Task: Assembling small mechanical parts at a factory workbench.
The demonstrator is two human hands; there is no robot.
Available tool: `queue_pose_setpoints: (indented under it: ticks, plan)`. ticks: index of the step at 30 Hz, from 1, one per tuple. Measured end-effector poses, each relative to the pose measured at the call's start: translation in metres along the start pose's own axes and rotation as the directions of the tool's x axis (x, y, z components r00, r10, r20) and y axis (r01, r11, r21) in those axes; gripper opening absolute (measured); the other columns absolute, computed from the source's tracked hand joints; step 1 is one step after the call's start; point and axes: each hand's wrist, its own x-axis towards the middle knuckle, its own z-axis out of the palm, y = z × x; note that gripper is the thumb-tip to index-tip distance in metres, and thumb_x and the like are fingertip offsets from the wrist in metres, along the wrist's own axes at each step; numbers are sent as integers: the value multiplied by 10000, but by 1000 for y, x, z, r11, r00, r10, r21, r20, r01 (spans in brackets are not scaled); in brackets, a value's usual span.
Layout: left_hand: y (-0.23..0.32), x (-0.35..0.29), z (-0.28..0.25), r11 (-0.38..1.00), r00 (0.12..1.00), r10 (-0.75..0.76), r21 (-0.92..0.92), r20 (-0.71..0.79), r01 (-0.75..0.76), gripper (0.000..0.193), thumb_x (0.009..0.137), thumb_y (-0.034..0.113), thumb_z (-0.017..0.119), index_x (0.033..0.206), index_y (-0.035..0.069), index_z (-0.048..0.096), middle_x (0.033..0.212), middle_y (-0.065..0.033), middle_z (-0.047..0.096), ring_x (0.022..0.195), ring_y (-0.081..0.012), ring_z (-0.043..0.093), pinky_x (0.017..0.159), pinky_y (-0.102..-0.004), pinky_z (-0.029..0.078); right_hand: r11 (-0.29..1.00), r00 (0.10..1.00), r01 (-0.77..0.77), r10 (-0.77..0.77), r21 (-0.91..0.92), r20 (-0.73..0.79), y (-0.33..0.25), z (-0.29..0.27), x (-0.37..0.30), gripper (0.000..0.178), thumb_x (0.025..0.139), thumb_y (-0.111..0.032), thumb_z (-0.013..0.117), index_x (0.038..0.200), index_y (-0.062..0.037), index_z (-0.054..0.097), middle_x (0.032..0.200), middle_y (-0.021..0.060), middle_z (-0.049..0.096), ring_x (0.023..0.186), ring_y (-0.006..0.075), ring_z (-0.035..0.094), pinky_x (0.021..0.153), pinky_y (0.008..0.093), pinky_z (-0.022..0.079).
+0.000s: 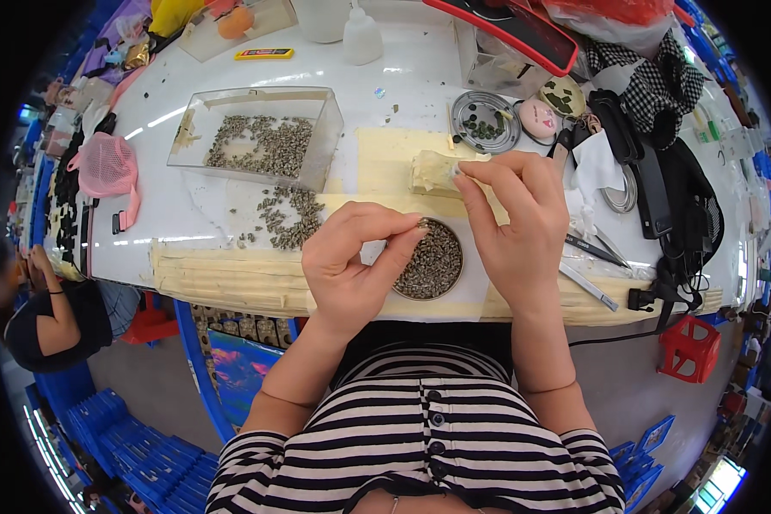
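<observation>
Over a round dish (463, 257) full of small grey-brown metallic-looking parts, my left hand (349, 267) is closed, thumb and forefinger pinched at a tiny piece too small to name. My right hand (522, 223) is also closed in a pinch, its fingertips at the right end of a block wrapped in cream tape (430, 173). What sits between those fingertips is too small to make out. Beyond my left hand stands a clear rectangular box (327, 141) with more of the same parts inside. A loose pile of these parts (295, 221) lies on the table before it.
Right of the block are a round dish (459, 110) with dark green bits, a pink round case (538, 118), tweezers (610, 247) and black straps. Farther back lie a yellow cutter knife (264, 54), a white squeeze bottle (362, 38) and a red-edged phone (522, 30). Another person sits left.
</observation>
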Motion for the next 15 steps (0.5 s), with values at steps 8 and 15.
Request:
queue_pose_setpoints:
  ticks: [8, 15]
  plan:
    - [-2, -1, -1, 1000, 1000, 8, -7, -19, -8, 201, 754, -103, 747, 931, -12, 722, 822, -92, 684, 711, -140, 631, 621, -236, 488, 961, 978, -86, 132, 264, -160, -13, -15, -6, 168, 751, 0, 776, 900, -29, 703, 864, 68, 619, 784, 203, 556, 680, 293, 448]
    - [-1, 0, 1, 999, 1000, 23, 31, -8, -23, 210, 745, -102, 752, 931, -9, 724, 816, -88, 684, 703, -144, 633, 610, -240, 487, 651, 923, -328, 376, 685, 85, -15, -10, -15, 75, 864, -20, 695, 918, 14, 655, 902, 72, 628, 868, 171, 556, 802, 277, 438]
